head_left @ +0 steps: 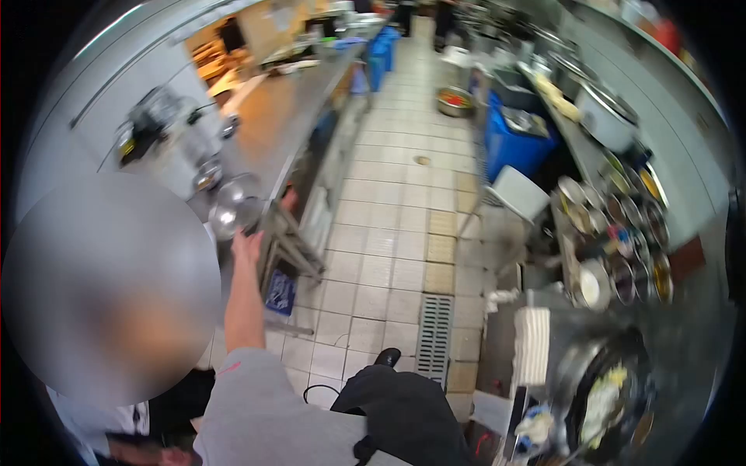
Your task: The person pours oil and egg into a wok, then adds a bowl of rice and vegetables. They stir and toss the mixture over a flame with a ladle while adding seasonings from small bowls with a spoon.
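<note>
I am reaching my left hand to the far-left steel ladle, fingers closing on it; judging it light, stiff, slippery, best gripped by its handle.

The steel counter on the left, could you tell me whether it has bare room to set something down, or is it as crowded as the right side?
The steel counter has a long bare stretch between the metal bowls near the left hand and the clutter at its far end. The right counter is crowded: small seasoning bowls, a wok, a large pot. The tiled aisle is mostly open.
</note>
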